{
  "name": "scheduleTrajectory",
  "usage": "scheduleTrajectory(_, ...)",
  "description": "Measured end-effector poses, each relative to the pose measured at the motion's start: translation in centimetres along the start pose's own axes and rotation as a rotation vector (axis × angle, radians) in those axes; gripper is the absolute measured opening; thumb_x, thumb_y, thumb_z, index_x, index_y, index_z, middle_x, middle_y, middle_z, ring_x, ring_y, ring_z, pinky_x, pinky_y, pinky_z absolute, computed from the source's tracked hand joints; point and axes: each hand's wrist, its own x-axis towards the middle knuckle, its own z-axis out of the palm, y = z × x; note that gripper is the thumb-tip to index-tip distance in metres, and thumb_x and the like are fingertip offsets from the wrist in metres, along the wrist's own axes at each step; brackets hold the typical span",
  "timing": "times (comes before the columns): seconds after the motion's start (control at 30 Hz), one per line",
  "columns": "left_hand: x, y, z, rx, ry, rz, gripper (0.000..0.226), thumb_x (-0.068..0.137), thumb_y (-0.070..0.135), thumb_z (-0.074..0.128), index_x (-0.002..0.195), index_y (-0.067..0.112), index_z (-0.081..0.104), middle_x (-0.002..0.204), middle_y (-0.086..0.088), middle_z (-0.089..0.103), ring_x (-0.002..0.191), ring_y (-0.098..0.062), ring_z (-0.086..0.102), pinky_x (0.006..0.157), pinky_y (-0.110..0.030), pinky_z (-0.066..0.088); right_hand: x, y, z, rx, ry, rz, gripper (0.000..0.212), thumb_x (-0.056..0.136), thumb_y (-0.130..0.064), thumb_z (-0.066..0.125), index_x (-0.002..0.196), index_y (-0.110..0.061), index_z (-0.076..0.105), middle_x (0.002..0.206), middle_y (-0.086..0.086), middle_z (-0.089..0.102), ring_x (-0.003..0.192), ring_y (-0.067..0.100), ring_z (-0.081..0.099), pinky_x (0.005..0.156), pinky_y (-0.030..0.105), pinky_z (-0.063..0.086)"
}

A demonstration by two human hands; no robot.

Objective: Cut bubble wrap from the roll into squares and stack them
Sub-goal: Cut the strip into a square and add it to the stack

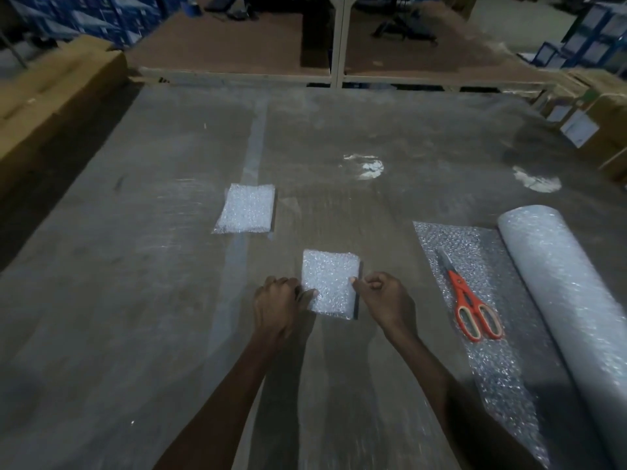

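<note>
A cut bubble wrap square lies flat on the table in front of me. My left hand pinches its left edge and my right hand pinches its right edge. Farther away to the left rests a stack of bubble wrap squares. The bubble wrap roll lies along the right side, with a loose sheet unrolled from it toward me. Orange-handled scissors lie closed on that sheet, apart from both hands.
The grey table is covered in a thin plastic film. Cardboard boxes line its left edge and more boxes stand at the far right. A white post rises beyond the far edge.
</note>
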Motion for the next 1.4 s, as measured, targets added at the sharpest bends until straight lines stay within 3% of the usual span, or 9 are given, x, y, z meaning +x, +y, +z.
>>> scheduleTrajectory(0.2, -0.7, 0.0, 0.7, -0.043, 0.018, -0.038, 0.042, 0.091, 0.059, 0.059, 0.073, 0.022, 0.066, 0.075, 0.001, 0.068, 0.083, -0.022, 0.06, 0.069, -0.037, 0.052, 1.0, -1.7, 0.7, -0.005, -0.082, 0.074, 0.047, 0.07, -0.071, 0.074, 0.082, -0.025, 0.07, 0.083, -0.009, 0.074, 0.076, 0.015, 0.07, 0.07, 0.031, 0.053)
scheduleTrajectory(0.33, -0.4, 0.1, 0.6, -0.068, 0.02, -0.063, 0.042, 0.089, 0.06, 0.061, 0.08, 0.02, 0.072, 0.082, 0.0, 0.071, 0.089, -0.022, 0.059, 0.07, -0.035, 0.051, 1.5, -2.5, 1.2, 0.066, -0.127, 0.11, 0.023, 0.078, -0.041, 0.083, 0.088, -0.023, 0.074, 0.091, -0.003, 0.077, 0.079, 0.016, 0.072, 0.067, 0.026, 0.052)
scheduleTrajectory(0.43, 0.0, -0.1, 0.3, -0.112, 0.02, -0.086, 0.043, 0.087, 0.062, 0.062, 0.078, 0.021, 0.071, 0.083, 0.001, 0.073, 0.092, -0.023, 0.058, 0.07, -0.035, 0.049, 1.3, -3.3, 1.2, 0.414, -0.175, 0.146, 0.021, 0.084, -0.003, 0.077, 0.103, 0.003, 0.073, 0.102, 0.016, 0.076, 0.082, 0.023, 0.069, 0.058, 0.017, 0.052)
scheduleTrajectory(0.5, 0.6, -0.2, 0.1, -0.185, 0.018, -0.102, 0.043, 0.084, 0.064, 0.064, 0.069, 0.024, 0.063, 0.081, 0.003, 0.071, 0.091, -0.023, 0.057, 0.073, -0.034, 0.045, 1.2, -3.5, 0.8, 0.592, -0.226, 0.171, 0.021, 0.085, 0.005, 0.074, 0.105, 0.008, 0.07, 0.104, 0.025, 0.074, 0.083, 0.029, 0.071, 0.064, 0.027, 0.058)
scheduleTrajectory(0.6, 1.5, 0.7, -1.2, -0.53, 0.048, -0.173, 0.051, 0.073, 0.067, 0.072, 0.102, 0.026, 0.067, 0.112, 0.009, 0.062, 0.109, -0.015, 0.052, 0.084, -0.025, 0.041, 1.3, -3.5, -0.4, 0.746, -0.319, 0.173, 0.021, 0.087, 0.0, 0.074, 0.107, 0.004, 0.069, 0.103, 0.022, 0.075, 0.092, 0.038, 0.074, 0.08, 0.05, 0.061)
scheduleTrajectory(0.7, 2.0, 2.6, -3.7, -1.133, -0.202, -0.279, 0.071, 0.078, 0.035, 0.084, 0.138, 0.021, 0.048, 0.133, 0.012, 0.05, 0.117, -0.009, 0.054, 0.078, -0.01, 0.05, 1.5, -3.6, -2.2, 0.857, -0.405, 0.118, 0.018, 0.088, -0.002, 0.074, 0.106, -0.003, 0.069, 0.103, 0.017, 0.077, 0.092, 0.032, 0.075, 0.076, 0.043, 0.061)
scheduleTrajectory(0.87, 2.0, 4.6, -4.9, -1.437, -0.492, -0.235, 0.056, 0.081, 0.017, 0.077, 0.133, 0.015, 0.056, 0.125, -0.005, 0.069, 0.114, -0.025, 0.067, 0.095, -0.041, 0.055, 2.3, -3.1, -4.9, 0.915, -0.437, 0.047, 0.025, 0.086, -0.004, 0.075, 0.11, -0.004, 0.069, 0.107, 0.015, 0.076, 0.095, 0.03, 0.074, 0.078, 0.042, 0.059)
scheduleTrajectory(1.1, 0.5, 6.4, -4.7, -1.351, -0.231, -0.381, 0.03, 0.08, 0.007, 0.08, 0.107, -0.002, 0.071, 0.1, -0.014, 0.076, 0.087, -0.024, 0.072, 0.077, -0.036, 0.06, 2.4, -1.6, -6.4, 0.924, -0.405, 0.008, 0.025, 0.081, -0.003, 0.079, 0.105, -0.003, 0.071, 0.104, 0.016, 0.077, 0.091, 0.026, 0.075, 0.075, 0.036, 0.059)
scheduleTrajectory(1.4, 0.6, 3.0, -5.7, -1.341, -0.065, -0.519, 0.022, 0.078, 0.008, 0.083, 0.096, -0.003, 0.076, 0.085, -0.011, 0.076, 0.068, -0.013, 0.068, 0.061, -0.023, 0.054, 2.1, -2.9, -3.3, 0.813, -0.459, 0.019, 0.027, 0.08, -0.001, 0.08, 0.106, -0.002, 0.07, 0.097, 0.012, 0.079, 0.082, 0.02, 0.075, 0.067, 0.026, 0.058)
